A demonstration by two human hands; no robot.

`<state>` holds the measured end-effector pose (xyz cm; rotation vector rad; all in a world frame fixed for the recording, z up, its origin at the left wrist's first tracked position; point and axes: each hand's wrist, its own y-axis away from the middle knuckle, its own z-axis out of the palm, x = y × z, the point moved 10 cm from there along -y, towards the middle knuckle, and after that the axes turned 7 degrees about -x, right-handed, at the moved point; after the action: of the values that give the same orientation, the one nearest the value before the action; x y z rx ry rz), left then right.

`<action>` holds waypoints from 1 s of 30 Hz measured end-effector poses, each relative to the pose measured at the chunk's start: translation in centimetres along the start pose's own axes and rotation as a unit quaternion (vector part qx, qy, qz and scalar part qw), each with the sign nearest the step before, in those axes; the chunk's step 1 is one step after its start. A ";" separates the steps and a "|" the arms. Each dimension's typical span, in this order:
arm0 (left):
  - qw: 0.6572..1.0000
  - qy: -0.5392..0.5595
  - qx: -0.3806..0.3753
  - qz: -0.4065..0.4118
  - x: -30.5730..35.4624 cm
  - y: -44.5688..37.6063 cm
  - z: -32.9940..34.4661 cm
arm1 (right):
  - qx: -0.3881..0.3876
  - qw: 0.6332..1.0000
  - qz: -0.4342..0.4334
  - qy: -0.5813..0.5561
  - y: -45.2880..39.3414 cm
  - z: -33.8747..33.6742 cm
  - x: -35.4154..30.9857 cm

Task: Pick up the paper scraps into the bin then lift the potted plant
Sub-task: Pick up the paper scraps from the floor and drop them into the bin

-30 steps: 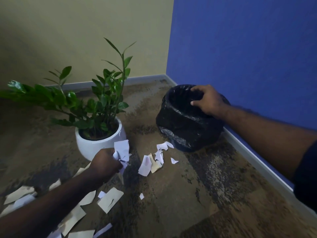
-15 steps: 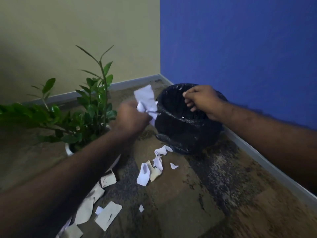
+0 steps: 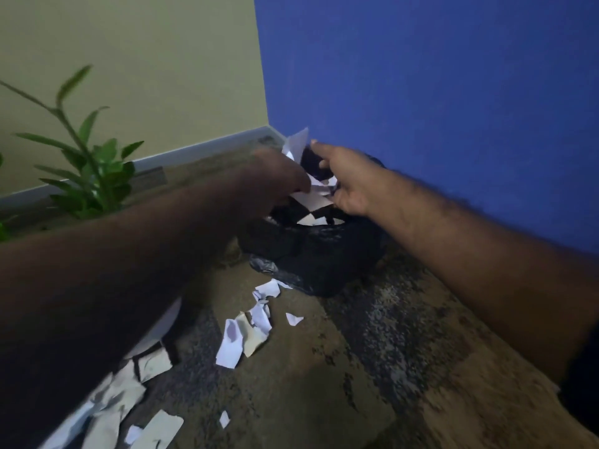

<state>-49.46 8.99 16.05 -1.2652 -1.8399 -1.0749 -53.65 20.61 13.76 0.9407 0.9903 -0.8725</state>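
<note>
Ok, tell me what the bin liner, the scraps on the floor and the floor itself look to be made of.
Bin liner: thin black plastic film, probably; it is crinkled, with faint glossy highlights on the folds.
Scraps: paper, matte white and cream, with torn edges and curled corners.
Floor: looks like low-pile carpet, mottled brown and dark grey, matte and grainy; the blur leaves that open.

L hand [image 3: 278, 176] w/ paper scraps [image 3: 316, 199] over bin [image 3: 311, 254]; R hand [image 3: 350, 183] on rim.
</note>
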 end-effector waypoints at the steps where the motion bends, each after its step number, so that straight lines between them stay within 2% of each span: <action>1: 0.999 -0.017 -0.027 -0.003 0.3 -0.3 0.4 | 0.020 1.000 0.003 0.013 -0.2 -1.0 0.1; 4: 0.998 -0.035 -0.056 -0.002 0.4 -1.1 1.2 | 0.050 0.997 0.025 0.044 -0.8 -2.7 0.7; 9: 0.997 0.052 -0.011 0.053 0.1 -1.6 0.7 | 0.086 0.987 0.005 0.134 -1.3 -3.9 0.1; 14: 0.990 -0.051 0.047 0.121 -1.0 -0.1 -1.2 | 0.102 0.976 -0.011 0.194 -1.2 -3.2 0.1; 18: 0.977 -0.111 0.067 0.171 -1.9 2.8 -3.9 | 0.079 0.977 -0.034 0.194 -0.7 -0.6 0.3; 21: 0.967 -0.172 0.065 0.178 -3.5 5.3 -5.8 | 0.043 0.979 -0.053 0.192 0.2 2.1 0.5; 26: 0.977 -0.157 0.050 0.135 -10.8 9.0 -8.1 | -0.044 0.968 -0.069 0.237 2.6 6.9 2.5; 30: 0.983 -0.138 0.085 0.087 -17.8 11.0 -9.2 | -0.095 0.960 -0.061 0.257 4.0 9.8 5.0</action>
<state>-32.75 -4.33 7.93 -1.4990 -1.9316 -0.6603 -45.68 12.08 12.52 0.9690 1.5644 -0.6273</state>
